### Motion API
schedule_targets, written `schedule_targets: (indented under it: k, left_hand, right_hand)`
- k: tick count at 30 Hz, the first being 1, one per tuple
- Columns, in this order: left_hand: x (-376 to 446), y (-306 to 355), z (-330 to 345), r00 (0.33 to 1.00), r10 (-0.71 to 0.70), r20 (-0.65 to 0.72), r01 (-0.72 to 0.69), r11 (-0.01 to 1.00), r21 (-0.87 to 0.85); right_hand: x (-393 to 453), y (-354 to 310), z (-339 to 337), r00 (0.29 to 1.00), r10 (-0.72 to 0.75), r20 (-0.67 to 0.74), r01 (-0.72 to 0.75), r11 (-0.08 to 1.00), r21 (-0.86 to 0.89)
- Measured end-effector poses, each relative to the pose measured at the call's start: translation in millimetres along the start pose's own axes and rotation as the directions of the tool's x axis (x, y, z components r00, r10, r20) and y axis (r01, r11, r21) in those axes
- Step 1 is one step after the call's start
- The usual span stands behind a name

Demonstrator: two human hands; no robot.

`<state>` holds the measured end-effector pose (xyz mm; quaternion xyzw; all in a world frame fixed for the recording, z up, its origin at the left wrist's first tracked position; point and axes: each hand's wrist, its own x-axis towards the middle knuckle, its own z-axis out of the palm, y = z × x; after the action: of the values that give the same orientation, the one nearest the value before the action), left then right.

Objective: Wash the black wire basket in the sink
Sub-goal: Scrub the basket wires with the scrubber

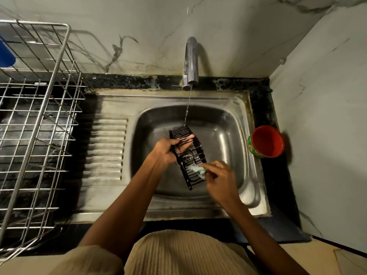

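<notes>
Black wire makes up the basket [187, 155], which the left hand [170, 149] grips from its left side, fingers curled through and over the bars, holding it tilted above the bowl of the steel sink [222, 135]. The right hand [220, 179] pinches a pale green, soapy scrubber [200, 170] against the basket's lower end, its fingers bent around the pad; the motion blurs it. A thin stream of water [187, 108] falls from the chrome tap [191, 62] onto the basket's far end. On the dark counter [264, 108] just right of the sink stands a red cup [267, 140]. Left of the ribbed drainboard sits a steel wire dish rack [39, 124].
</notes>
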<state>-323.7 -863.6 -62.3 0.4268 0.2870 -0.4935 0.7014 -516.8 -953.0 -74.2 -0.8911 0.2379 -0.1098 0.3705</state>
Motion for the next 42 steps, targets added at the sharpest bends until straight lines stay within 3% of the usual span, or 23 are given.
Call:
schedule_targets:
  k: [3, 8, 12, 18, 21, 27, 32, 37, 42]
  left_hand:
    - [-9, -19, 3, 0.991, -0.038, 0.130, 0.041, 0.999, -0.017]
    - [-13, -37, 3, 0.987, 0.021, 0.157, -0.008, 0.997, -0.082]
    - [-14, -43, -7, 0.981, 0.034, 0.192, -0.011, 0.993, -0.119]
    - [-17, -59, -12, 0.975, 0.053, 0.217, -0.017, 0.987, -0.162]
    - [-19, -62, -15, 0.967, 0.066, 0.248, -0.034, 0.991, -0.130]
    - [-12, -57, -22, 0.975, 0.095, 0.201, -0.068, 0.988, -0.136]
    - [-5, -54, -34, 0.979, 0.113, 0.168, -0.081, 0.979, -0.187]
    - [-6, -63, -33, 0.982, 0.093, 0.165, -0.060, 0.979, -0.196]
    - [-1, -63, -32, 0.990, 0.038, 0.136, -0.005, 0.972, -0.234]
  right_hand:
    - [18, -10, -4, 0.993, 0.055, -0.103, -0.052, 0.998, 0.026]
    - [40, -28, -2, 0.968, 0.142, -0.207, -0.131, 0.989, 0.067]
    - [49, -33, -1, 0.964, 0.132, -0.230, -0.139, 0.990, -0.013]
    - [37, -37, -2, 0.973, -0.033, -0.226, -0.006, 0.985, -0.172]
    - [32, -35, -2, 0.966, -0.113, -0.232, 0.078, 0.985, -0.153]
    - [35, -33, 16, 0.992, -0.070, -0.107, 0.056, 0.990, -0.127]
    - [28, -23, 26, 0.992, -0.118, 0.038, 0.123, 0.978, -0.171]
    - [53, -9, 11, 0.986, 0.159, -0.049, -0.165, 0.964, -0.206]
    - [25, -50, 33, 0.990, -0.024, 0.138, 0.041, 0.991, -0.124]
